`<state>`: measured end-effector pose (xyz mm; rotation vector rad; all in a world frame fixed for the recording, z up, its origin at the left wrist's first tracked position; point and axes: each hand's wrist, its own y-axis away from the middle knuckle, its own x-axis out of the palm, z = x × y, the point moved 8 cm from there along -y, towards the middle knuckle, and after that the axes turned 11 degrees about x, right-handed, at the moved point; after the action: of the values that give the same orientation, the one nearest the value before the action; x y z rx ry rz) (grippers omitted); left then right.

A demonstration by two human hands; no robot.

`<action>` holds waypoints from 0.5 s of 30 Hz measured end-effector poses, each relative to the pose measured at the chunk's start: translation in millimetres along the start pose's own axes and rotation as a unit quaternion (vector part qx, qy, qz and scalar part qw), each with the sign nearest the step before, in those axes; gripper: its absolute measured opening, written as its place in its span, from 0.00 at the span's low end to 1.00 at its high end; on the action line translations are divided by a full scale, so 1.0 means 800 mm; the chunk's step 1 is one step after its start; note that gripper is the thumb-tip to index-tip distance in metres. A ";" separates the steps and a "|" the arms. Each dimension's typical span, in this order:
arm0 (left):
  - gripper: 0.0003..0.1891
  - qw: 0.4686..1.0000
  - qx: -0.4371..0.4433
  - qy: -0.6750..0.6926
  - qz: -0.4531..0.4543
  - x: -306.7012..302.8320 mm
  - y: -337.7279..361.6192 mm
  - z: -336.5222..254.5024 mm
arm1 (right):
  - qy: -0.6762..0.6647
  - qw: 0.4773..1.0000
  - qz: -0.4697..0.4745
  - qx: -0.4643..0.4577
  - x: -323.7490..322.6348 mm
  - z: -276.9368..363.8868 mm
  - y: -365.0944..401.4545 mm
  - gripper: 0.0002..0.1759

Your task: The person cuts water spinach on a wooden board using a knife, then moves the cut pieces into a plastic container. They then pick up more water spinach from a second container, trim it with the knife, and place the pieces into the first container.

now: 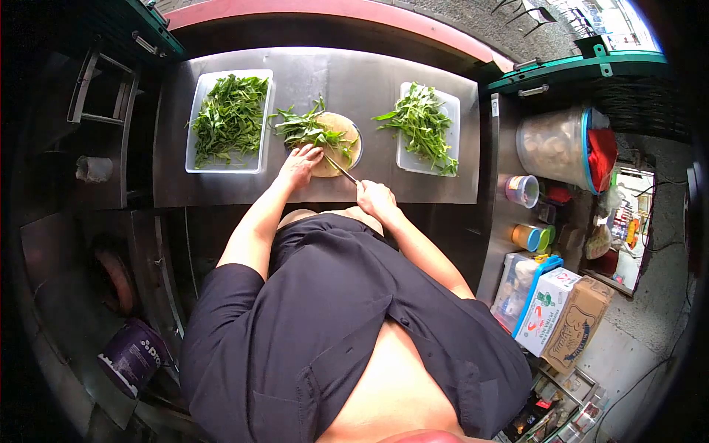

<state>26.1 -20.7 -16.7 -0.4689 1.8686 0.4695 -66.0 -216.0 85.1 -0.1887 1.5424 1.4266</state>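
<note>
A round wooden cutting board [347, 151] lies on the steel counter [354, 81] with a bunch of leafy green stems [310, 129] across it. My left hand [299, 164] presses down on the greens at the board's near left edge. My right hand [375, 198] is closed on the handle of a knife [341, 170], whose blade angles up-left onto the board beside my left hand's fingers.
A white tray [193, 144] of chopped greens sits left of the board, and another white tray [405, 159] with whole stems sits right. Plastic containers, cups and boxes [550, 310] crowd the right side. A purple bucket [136, 354] stands lower left.
</note>
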 end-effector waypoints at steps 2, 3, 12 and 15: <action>0.37 1.000 -0.004 0.006 0.004 0.003 -0.001 0.001 | 0.003 1.000 -0.001 0.003 0.002 0.000 -0.001 0.26; 0.37 1.000 -0.008 0.011 0.009 0.004 -0.001 0.003 | 0.006 1.000 -0.001 0.006 0.003 -0.001 -0.001 0.26; 0.37 1.000 0.006 -0.001 0.002 0.004 -0.002 0.003 | 0.002 1.000 -0.012 0.005 -0.001 -0.001 0.000 0.26; 0.38 1.000 0.009 0.003 0.009 0.004 -0.003 0.004 | 0.000 1.000 -0.013 -0.002 -0.002 0.000 -0.001 0.26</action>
<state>28.5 -21.3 -21.1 -0.4436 1.8831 0.4632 -64.4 -216.7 85.4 -0.2105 1.5311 1.4098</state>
